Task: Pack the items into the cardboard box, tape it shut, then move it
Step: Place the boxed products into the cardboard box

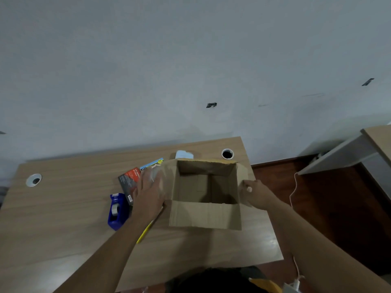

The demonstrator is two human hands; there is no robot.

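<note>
An open cardboard box (204, 216) stands on the wooden desk (63, 218) with its flaps spread, and its inside looks empty. My left hand (149, 195), blurred and with fingers spread flat, lies against the box's left flap. My right hand (254, 192) pinches the right flap. Left of the box lie a black-and-red packet (129, 180), a blue-and-yellow card (152, 163) and a blue tape dispenser (117, 210). A pale blue-white item (185, 154) sits behind the box. A yellow stick (145, 233) is partly hidden under my left forearm.
Two round cable holes (33, 180) (227, 153) pierce the desk near the wall. The desk's right edge is close to the box, with dark red floor (317, 208) beyond it. A second desk (378, 140) stands at the far right, and a thin white cable (293, 193) hangs there.
</note>
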